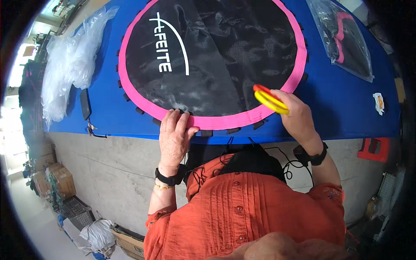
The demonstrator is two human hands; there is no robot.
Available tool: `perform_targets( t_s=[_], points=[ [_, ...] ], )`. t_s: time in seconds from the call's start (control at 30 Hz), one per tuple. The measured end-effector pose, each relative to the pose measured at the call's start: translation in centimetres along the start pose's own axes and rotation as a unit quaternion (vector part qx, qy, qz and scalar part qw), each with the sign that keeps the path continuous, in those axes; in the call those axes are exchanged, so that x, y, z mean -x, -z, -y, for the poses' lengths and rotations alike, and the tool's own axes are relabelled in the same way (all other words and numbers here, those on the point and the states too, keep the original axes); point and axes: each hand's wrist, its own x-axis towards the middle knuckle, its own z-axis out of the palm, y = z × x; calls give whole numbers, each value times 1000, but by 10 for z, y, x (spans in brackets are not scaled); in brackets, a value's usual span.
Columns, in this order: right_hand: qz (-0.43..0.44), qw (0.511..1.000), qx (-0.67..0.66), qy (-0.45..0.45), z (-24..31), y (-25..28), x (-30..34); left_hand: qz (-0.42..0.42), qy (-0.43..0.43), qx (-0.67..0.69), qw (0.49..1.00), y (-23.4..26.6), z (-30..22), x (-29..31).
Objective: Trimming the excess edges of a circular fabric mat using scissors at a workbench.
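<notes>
A round black mat (225, 56) with a wide pink border (221, 122) lies spread out in front of me. White print marks its left part, and short black tabs stick out around its rim. My left hand (173, 134) rests on the near pink border, fingers laid over the edge and thumb out to the side. Above the near right part of the mat, my right hand (297, 113) is closed on a red and yellow tool (269, 100). Two curved, loop-like parts of this tool point left; its other end is hidden in my fingers.
A blue-covered table (138, 125) carries the mat. Clear plastic bags (71, 65) heap at the left by a black phone-like object (85, 104). A bagged black-and-pink piece (346, 39) lies far right, near a small wrapper (378, 104). A red stool (373, 149) stands below.
</notes>
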Motion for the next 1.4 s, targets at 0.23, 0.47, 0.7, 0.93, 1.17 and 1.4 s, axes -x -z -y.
perform_targets(
  t_s=[0.23, 0.47, 0.7, 0.93, 1.17, 1.4],
  points=[
    [53, 994, 86, 48, 56, -1, -26, 30, -33, 30, 999, 19, -7, -27],
    [50, 978, 192, 58, 52, -23, -39, 30, -47, 69, 996, 23, 3, -31],
    [79, 967, 237, 58, 51, -35, -58, 38, -41, 91, 994, 25, 9, -33],
    [84, 963, 252, 54, 55, -30, -48, 30, -37, 126, 991, 21, 20, -34],
    [133, 939, 318, 3, 53, -47, -78, 26, -26, 130, 991, 18, 18, -34],
    [147, 932, 330, -9, 59, -50, -80, 16, -27, 134, 990, 12, 21, -31]
  ],
)
